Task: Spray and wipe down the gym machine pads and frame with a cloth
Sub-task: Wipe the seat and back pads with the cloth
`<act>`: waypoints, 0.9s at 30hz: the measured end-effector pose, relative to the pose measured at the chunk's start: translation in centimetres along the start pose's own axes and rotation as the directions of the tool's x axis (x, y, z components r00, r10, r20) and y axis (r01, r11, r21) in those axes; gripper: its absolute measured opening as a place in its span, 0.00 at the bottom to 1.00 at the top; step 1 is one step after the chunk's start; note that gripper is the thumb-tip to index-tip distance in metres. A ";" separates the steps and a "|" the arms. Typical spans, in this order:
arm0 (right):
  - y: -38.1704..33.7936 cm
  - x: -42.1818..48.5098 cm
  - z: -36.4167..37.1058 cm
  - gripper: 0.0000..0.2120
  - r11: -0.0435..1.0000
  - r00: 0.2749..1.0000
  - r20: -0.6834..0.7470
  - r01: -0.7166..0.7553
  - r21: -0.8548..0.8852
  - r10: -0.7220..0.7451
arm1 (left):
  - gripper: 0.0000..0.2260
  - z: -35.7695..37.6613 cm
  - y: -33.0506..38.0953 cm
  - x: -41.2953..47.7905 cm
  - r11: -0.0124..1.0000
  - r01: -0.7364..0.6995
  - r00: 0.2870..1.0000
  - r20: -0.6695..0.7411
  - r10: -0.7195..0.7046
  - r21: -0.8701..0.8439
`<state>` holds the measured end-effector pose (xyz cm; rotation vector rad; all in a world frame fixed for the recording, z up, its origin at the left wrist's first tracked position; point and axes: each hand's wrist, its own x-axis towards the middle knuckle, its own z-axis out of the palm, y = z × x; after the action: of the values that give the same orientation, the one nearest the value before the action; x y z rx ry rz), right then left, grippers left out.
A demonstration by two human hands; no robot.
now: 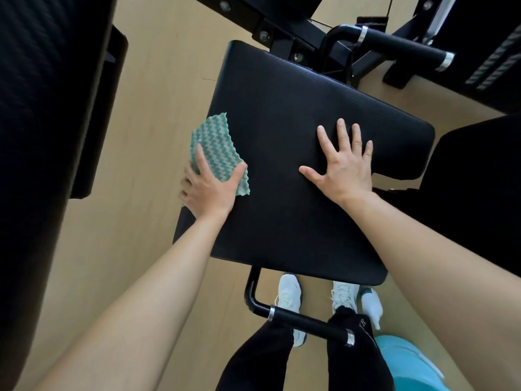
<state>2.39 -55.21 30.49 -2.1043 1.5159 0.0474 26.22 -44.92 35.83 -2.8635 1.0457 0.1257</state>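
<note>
The wide black rectangular vinyl pad [282, 170] fills the middle of the view, carried on a black steel frame [284, 38] bolted beyond its far edge. The right hand [342, 170] lies flat on the pad's top with all 5 fingers spread and straight. It grips nothing and seems to be steadying the pad. The left hand [207, 190] is at the pad's left edge. Its thumb and forefinger lie on a green-and-white zigzag woven cloth [214, 148], while the other 3 fingers curl down over the edge, clamping the cloth there. By the feet, a white plastic spray bottle [372, 303] sits on the floor, well apart from both hands.

The step in hand looks like wiping the pad's side edge. The next move calls for dragging the cloth along that edge under steady pressure, then re-gripping it for the narrower frame tubes.

The pad's underside and left face are hidden, so the cloth probably, not certainly, runs beneath the curled fingers. The bottle's nozzle is too blurred to make out.
</note>
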 end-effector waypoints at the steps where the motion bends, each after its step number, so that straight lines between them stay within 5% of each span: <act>1: -0.3 -0.5 0.1 0.48 1.000 1.000 0.008 0.012 -0.002 -0.012 | 0.51 -0.2 0.7 0.7 0.999 0.022 1.000 0.014 -0.022 -0.026; 7: -2.1 -5.0 3.1 0.49 0.987 0.988 -0.008 0.156 -0.029 -0.156 | 0.53 -0.9 2.9 3.8 0.990 0.045 0.997 0.074 -0.035 -0.137; 13: -1.2 -5.9 5.6 0.45 0.980 0.980 -0.032 0.193 -0.044 -0.194 | 0.51 0.0 -1.5 -1.1 0.997 -0.052 0.999 0.000 0.052 -0.063; 20: -1.2 -6.0 6.1 0.45 0.981 0.982 -0.053 0.180 -0.073 -0.184 | 0.55 0.1 -6.1 -5.2 0.999 0.017 0.996 0.083 -0.019 0.027; 27: -1.2 -6.0 6.2 0.44 0.983 0.985 -0.026 0.166 -0.077 -0.169 | 0.57 -1.3 -4.2 -0.7 0.980 0.085 0.983 0.175 -0.053 -0.180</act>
<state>2.94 -46.96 27.68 -2.2956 1.3690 0.0084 28.47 -41.40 37.42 -2.9836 0.9471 0.4785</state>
